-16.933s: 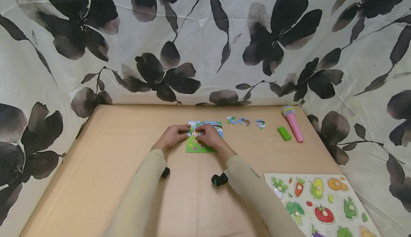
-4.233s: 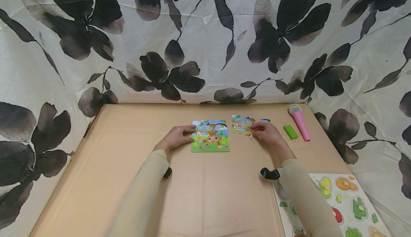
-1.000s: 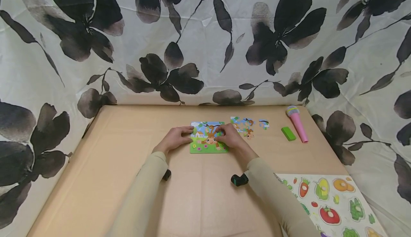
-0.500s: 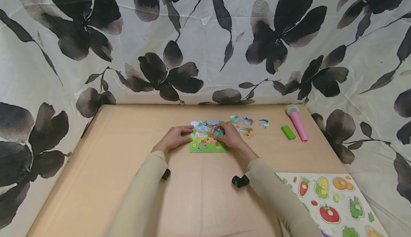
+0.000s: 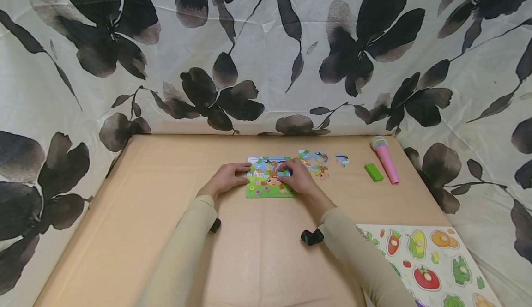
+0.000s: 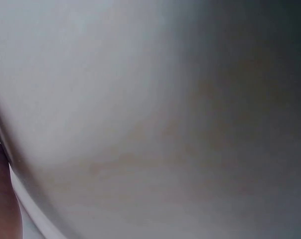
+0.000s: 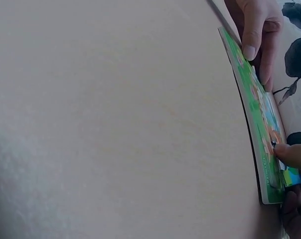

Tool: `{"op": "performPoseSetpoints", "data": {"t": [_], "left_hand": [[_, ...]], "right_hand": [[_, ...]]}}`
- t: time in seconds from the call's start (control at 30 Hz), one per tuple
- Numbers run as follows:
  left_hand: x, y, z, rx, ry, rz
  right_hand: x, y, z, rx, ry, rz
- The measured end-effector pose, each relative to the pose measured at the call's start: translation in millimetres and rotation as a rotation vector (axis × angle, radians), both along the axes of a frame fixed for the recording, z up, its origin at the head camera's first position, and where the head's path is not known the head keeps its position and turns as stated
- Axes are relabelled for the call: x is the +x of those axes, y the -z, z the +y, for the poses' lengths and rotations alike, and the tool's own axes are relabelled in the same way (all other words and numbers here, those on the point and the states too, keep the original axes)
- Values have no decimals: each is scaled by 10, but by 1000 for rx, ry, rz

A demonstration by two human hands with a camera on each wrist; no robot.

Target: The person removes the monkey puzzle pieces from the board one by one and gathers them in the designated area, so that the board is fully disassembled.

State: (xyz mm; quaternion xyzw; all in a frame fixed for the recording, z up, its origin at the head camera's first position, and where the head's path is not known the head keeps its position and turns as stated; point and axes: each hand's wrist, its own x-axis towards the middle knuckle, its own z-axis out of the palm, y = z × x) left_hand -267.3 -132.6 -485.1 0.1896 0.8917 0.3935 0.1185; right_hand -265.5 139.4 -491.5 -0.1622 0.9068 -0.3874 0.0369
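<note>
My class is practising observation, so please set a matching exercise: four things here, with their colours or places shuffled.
1. puzzle board
2. toy microphone
3. small block
4. vegetable sheet

A. mostly pink
B. lower right of the head view
C. between the left hand and right hand
D. plain green

Pairs: 1-C; 2-A; 3-D; 4-B

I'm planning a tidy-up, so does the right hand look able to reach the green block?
Probably yes: the right hand is at the puzzle, but only flat pieces lie between it and the green block.
</note>
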Motion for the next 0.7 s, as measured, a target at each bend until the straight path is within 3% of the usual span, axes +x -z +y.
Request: {"op": "performPoseSetpoints", "data": {"t": [0.43, 0.7], "left_hand": [[-9, 26, -3, -9, -7, -19], [-9, 39, 3, 9, -4, -19]], "right_hand": [[-22, -1, 5, 33, -44, 34], [-13, 6, 33, -17, -3, -42]]}}
